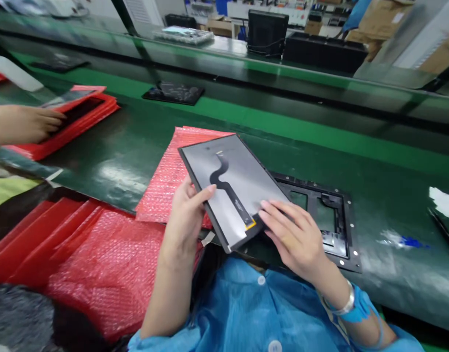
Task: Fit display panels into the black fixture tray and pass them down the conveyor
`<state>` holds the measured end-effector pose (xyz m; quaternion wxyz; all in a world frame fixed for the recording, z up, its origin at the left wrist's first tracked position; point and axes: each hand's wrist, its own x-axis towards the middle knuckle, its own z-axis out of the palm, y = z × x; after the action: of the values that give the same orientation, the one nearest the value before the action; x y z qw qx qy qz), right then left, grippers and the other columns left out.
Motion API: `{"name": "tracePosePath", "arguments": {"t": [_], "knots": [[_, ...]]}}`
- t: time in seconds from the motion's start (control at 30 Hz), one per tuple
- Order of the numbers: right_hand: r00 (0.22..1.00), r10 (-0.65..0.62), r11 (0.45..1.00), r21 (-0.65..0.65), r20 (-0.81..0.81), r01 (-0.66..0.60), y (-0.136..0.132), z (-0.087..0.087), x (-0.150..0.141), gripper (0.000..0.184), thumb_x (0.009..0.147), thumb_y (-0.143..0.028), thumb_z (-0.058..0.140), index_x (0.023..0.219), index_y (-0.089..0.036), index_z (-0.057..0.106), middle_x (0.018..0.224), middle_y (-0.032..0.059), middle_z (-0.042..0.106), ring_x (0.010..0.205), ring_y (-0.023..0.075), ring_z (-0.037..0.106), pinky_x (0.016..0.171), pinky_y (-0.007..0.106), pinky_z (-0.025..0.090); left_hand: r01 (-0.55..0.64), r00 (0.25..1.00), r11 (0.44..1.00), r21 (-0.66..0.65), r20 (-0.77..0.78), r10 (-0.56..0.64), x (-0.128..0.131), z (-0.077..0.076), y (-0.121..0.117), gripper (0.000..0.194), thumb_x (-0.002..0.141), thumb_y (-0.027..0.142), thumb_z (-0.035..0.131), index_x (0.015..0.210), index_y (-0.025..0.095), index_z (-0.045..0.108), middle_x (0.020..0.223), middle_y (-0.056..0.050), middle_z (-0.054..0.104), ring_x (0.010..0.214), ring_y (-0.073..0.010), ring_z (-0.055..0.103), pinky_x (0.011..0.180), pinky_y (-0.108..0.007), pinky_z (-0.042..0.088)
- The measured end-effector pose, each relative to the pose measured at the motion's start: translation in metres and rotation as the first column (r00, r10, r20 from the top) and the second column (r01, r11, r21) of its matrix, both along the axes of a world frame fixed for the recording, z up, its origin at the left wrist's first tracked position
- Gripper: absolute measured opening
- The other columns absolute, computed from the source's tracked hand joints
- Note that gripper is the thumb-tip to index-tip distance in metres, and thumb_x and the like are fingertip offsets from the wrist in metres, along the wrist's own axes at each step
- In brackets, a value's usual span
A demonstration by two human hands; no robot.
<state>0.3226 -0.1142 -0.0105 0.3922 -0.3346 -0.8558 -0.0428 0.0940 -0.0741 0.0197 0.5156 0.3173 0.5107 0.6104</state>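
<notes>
A flat display panel (246,171) is held tilted above the table, its grey back with a black ribbon cable facing me. My left hand (189,205) grips its left edge, thumb on the back and the other fingers underneath. At the lower right corner, my right hand (293,234) has its fingers laid over the edge; its thumb is hidden. Under the panel lies a red bubble-wrap bag (161,181). To the right, partly covered by the panel and my right hand, a black plastic frame (343,210) with openings rests on the table.
Red bubble bags (110,259) are piled at my left. A co-worker's hand (30,124) touches a dark panel on red bags at the far left. Another black panel (173,93) lies near the back. At the right are white paper (444,201) and a thin black tool (444,232).
</notes>
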Motion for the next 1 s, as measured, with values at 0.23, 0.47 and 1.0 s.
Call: {"name": "tracePosePath", "arguments": {"t": [0.23,0.47,1.0], "knots": [[0.993,0.029,0.999,0.049,-0.115,-0.023,0.002,0.006,0.022,0.037,0.093,-0.003,0.054,0.125,-0.013,0.067,0.119,0.0132,0.075,0.118,0.0214,0.067,0.092,0.034,0.057,0.29,0.933,0.95,0.112,0.189,-0.307,0.05,0.005,-0.017,0.043,0.08,0.035,0.075,0.12,0.02,0.066,0.104,-0.006,0.076,0.081,-0.0196,0.073,0.06,-0.024,0.057],[0.162,-0.47,0.879,-0.445,-0.868,0.169,0.008,0.001,0.072,0.01,0.08,-0.024,0.077,0.089,-0.022,0.075,0.084,-0.0023,0.075,0.077,0.0134,0.07,0.087,0.031,0.058,0.337,0.941,0.913,0.231,-0.11,-0.32,0.035,-0.037,-0.01,0.047,0.094,0.041,0.061,0.139,0.026,0.059,0.145,-0.01,0.06,0.136,-0.0282,0.054,0.103,-0.038,0.051],[0.117,-0.895,0.444,-0.887,-0.431,0.127,-0.014,0.002,0.106,0.034,0.048,-0.028,0.086,0.078,-0.017,0.072,0.074,0.0017,0.071,0.058,0.0164,0.064,0.064,0.033,0.06,0.588,0.577,0.808,-0.047,-0.676,-0.459,0.018,-0.071,-0.006,0.063,0.095,0.055,0.057,0.153,0.032,0.043,0.162,-0.006,0.039,0.153,-0.0269,0.03,0.126,-0.05,0.021]]}}
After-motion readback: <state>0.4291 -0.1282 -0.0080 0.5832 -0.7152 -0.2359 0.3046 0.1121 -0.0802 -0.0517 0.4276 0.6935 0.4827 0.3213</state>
